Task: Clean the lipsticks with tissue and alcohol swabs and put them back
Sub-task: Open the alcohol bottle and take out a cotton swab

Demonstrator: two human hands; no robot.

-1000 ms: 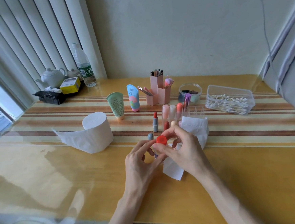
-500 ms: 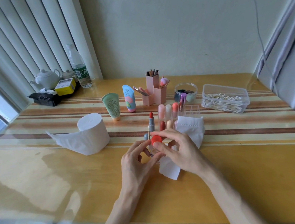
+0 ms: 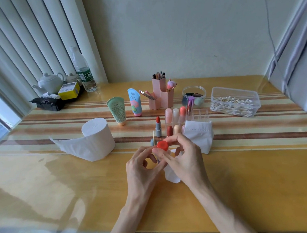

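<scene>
STEP: handling red-capped bottle (image 3: 162, 146), likely alcohol, at 6 o'clock of opened lipstick (image 3: 158, 127) | HANDS: right hand (image 3: 186, 159) pinching cap, left hand (image 3: 141, 166) gripping bottle | NEXT: probably finishing cap, wetting swab (image 3: 153, 134).

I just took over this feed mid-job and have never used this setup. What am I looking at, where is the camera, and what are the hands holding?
There is no machine: a person works bare-handed, and the single camera sits on their head, looking forward and down. The left hand and right hand together grip a small bottle by its red cap; the bottle body is mostly hidden. On the table stand an open red lipstick, a clear organizer of lipsticks, a toilet paper roll, a folded tissue and a box of cotton swabs.
</scene>
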